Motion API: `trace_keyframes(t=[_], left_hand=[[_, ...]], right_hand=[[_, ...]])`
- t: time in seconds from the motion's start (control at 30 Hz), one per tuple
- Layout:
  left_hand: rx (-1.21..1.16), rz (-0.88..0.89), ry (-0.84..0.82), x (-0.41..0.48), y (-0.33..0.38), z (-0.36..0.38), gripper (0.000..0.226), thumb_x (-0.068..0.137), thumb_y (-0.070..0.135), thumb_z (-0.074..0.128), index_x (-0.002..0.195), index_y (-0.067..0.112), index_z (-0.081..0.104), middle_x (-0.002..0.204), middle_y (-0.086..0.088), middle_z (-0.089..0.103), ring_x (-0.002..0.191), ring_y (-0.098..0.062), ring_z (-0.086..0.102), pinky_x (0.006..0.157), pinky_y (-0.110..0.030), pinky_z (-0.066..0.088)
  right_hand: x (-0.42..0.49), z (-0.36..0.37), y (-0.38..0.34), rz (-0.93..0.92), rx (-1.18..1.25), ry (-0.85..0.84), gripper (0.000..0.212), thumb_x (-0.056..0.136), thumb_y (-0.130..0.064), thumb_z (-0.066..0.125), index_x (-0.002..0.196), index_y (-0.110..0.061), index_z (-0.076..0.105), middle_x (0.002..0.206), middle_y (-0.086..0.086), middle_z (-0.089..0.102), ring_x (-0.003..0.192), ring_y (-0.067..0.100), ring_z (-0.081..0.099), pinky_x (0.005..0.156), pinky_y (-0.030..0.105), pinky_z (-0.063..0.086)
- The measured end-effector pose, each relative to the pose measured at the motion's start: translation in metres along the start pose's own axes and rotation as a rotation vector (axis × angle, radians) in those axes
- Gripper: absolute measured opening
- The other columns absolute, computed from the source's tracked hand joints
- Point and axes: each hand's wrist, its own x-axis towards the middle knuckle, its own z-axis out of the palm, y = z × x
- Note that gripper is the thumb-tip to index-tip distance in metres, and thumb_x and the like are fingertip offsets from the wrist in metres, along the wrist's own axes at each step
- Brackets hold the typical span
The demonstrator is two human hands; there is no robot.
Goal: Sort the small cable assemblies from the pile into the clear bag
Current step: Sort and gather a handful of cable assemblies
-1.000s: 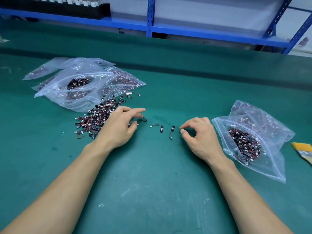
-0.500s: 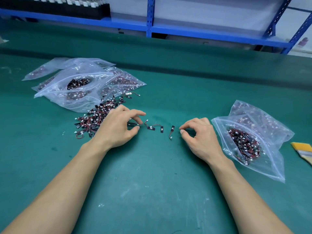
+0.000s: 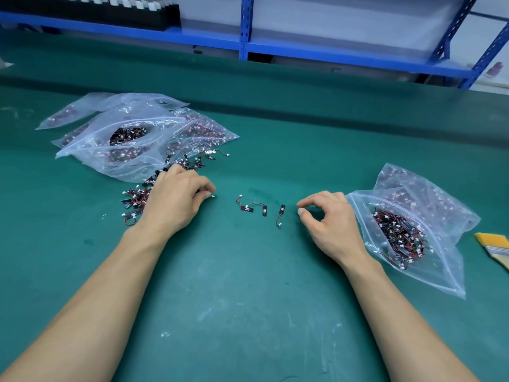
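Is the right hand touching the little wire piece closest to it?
Apart. The head view shows green mat between the right hand and the nearest cable assembly.

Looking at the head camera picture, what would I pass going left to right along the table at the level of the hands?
pile of cable assemblies → left hand → loose cable assemblies → right hand → clear bag → brush
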Motion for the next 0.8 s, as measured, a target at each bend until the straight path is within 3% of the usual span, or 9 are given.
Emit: trace_keyframes(t=[0.13, 0.37, 0.57, 0.7, 0.8], left_hand=[[-0.096, 0.021, 0.191, 0.002, 0.003, -0.003, 0.016, 0.092, 0.017, 0.068, 0.107, 0.018, 0.072, 0.093, 0.004, 0.07, 0.089, -0.028, 0.054, 0.086, -0.042, 0.045], [-0.242, -0.091, 0.405, 0.0, 0.007, -0.006, 0.018, 0.092, 0.011, 0.064, 0.109, 0.017, 0.068, 0.095, 0.003, 0.067, 0.082, -0.015, 0.06, 0.078, -0.032, 0.048], [-0.334, -0.15, 0.48, 0.0, 0.008, -0.01, 0.021, 0.093, 0.013, 0.062, 0.113, 0.018, 0.066, 0.095, 0.005, 0.067, 0.08, -0.01, 0.06, 0.078, -0.029, 0.05], [-0.473, -0.148, 0.498, 0.0, 0.016, -0.009, 0.02, 0.092, 0.013, 0.064, 0.111, 0.02, 0.067, 0.092, 0.005, 0.068, 0.077, -0.005, 0.061, 0.076, -0.014, 0.049], [-0.532, -0.154, 0.448, -0.002, 0.022, -0.006, 0.021, 0.091, 0.013, 0.067, 0.11, 0.021, 0.068, 0.089, 0.007, 0.069, 0.076, -0.008, 0.065, 0.074, -0.017, 0.051]], right_hand=[[0.0, -0.001, -0.001, 0.041, 0.064, 0.043, 0.017, 0.088, -0.02, 0.07, 0.085, -0.037, 0.068, 0.089, -0.027, 0.062, 0.093, 0.009, 0.048, 0.079, 0.004, 0.032], [0.001, -0.002, -0.005, 0.062, 0.127, 0.077, 0.016, 0.088, -0.019, 0.069, 0.084, -0.035, 0.069, 0.089, -0.025, 0.064, 0.091, 0.0, 0.052, 0.076, 0.003, 0.034], [0.001, -0.002, -0.004, 0.067, 0.138, 0.079, 0.014, 0.088, -0.019, 0.069, 0.085, -0.033, 0.071, 0.089, -0.024, 0.065, 0.089, -0.001, 0.053, 0.074, 0.002, 0.034], [0.001, -0.001, -0.003, 0.067, 0.143, 0.079, 0.016, 0.088, -0.019, 0.069, 0.084, -0.035, 0.07, 0.088, -0.024, 0.065, 0.089, 0.0, 0.053, 0.074, 0.003, 0.034], [0.001, -0.001, -0.003, 0.064, 0.147, 0.071, 0.017, 0.088, -0.02, 0.069, 0.083, -0.036, 0.069, 0.088, -0.024, 0.065, 0.09, -0.002, 0.053, 0.074, 0.003, 0.035]])
